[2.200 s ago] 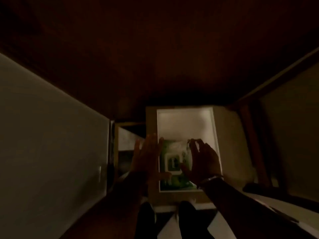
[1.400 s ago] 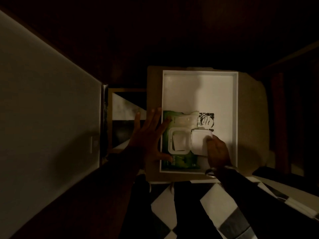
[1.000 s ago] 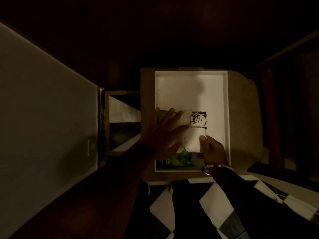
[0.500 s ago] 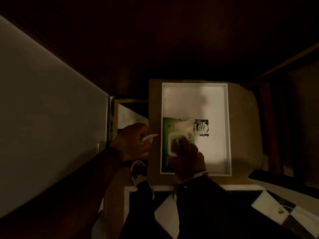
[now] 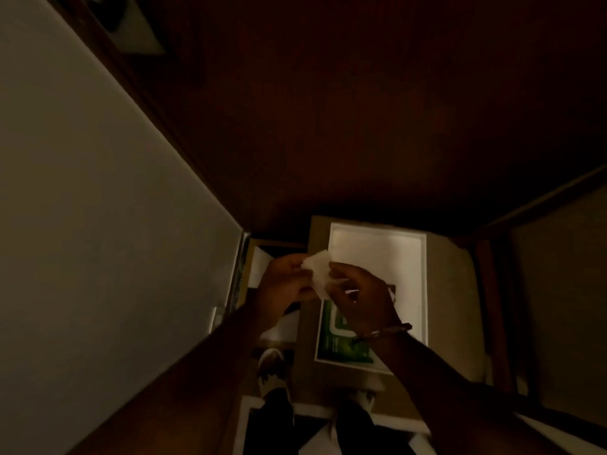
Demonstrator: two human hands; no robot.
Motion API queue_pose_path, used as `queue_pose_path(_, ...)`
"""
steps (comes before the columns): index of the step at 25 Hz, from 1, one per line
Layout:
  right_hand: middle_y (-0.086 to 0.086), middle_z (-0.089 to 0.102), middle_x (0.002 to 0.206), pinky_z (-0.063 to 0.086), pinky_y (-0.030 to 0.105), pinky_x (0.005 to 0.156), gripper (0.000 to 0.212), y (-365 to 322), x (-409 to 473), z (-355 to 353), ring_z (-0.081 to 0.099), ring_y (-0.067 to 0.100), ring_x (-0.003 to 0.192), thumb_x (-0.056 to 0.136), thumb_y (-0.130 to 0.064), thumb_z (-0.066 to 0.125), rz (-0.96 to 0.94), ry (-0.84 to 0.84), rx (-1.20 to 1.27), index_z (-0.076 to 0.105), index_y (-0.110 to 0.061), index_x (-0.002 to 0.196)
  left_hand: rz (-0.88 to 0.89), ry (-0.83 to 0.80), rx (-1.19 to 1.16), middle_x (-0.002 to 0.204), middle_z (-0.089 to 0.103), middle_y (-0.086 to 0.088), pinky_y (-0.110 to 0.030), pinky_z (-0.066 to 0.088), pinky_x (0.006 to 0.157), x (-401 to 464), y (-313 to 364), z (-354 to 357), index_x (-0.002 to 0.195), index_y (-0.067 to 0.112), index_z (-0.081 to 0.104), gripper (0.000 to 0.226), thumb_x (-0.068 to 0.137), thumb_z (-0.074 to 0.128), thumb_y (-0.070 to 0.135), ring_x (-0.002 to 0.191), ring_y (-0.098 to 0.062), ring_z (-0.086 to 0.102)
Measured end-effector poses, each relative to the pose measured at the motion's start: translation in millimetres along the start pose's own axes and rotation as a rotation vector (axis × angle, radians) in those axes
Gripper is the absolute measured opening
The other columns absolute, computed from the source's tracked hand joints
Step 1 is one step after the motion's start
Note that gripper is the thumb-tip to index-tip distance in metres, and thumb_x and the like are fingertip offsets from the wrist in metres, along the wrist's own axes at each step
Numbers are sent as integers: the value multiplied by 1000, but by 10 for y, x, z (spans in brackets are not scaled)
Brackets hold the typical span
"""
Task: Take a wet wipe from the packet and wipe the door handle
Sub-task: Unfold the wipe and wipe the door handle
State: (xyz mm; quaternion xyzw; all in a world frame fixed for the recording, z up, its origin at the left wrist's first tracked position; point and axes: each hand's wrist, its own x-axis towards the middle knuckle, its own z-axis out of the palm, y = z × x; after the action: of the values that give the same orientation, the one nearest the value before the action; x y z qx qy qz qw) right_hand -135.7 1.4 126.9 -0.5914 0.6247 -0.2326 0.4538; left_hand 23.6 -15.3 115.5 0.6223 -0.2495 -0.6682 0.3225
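The far half of the shallow white rectangular tray [image 5: 377,254] lies bare and reachable. Its near half is filled by the green wet-wipe packet [image 5: 341,349]. A pale wall [image 5: 98,224] closes the left side.

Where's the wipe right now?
In the head view, centre frame, the wet wipe is held up between the left hand and right hand, above the near-left corner of the white tray, just beyond the green packet.

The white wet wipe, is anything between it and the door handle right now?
Cannot tell: no door handle is visible. The white wet wipe is held between the left hand and right hand, above the white tray.
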Motion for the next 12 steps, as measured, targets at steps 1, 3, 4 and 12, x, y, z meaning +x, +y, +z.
queue_pose_path(1,10,71,115,58,34,83,38,-255,1,-126,68,21,97,88,-15,71,-10,-17,36,67,-6,124,42,-11,-19,88,73,-5,-30,60,62,-174,230,53,99,12,67,24,94,51,-5,78,-19,72)
queue_pose_path(3,2,72,104,57,25,78,36,-743,-4,-392,68,15,92,86,-18,73,-43,-38,104,69,-10,121,140,12,-40,87,75,-9,-28,59,62,-541,679,139,93,12,70,16,93,57,3,77,-21,73)
queue_pose_path(4,-2,70,96,56,22,75,34,-952,-2,-497,67,12,88,85,-17,75,-46,-41,143,69,-11,118,186,15,-56,90,75,-14,-31,59,65,-699,847,173,94,8,70,11,93,59,8,81,-25,73)
queue_pose_path(12,3,68,72,51,25,58,18,-2389,34,-918,63,15,65,85,-5,71,-193,-107,344,68,-19,73,346,22,-219,81,76,-6,-36,58,79,-1637,1965,-30,107,5,64,23,96,56,24,83,-21,73)
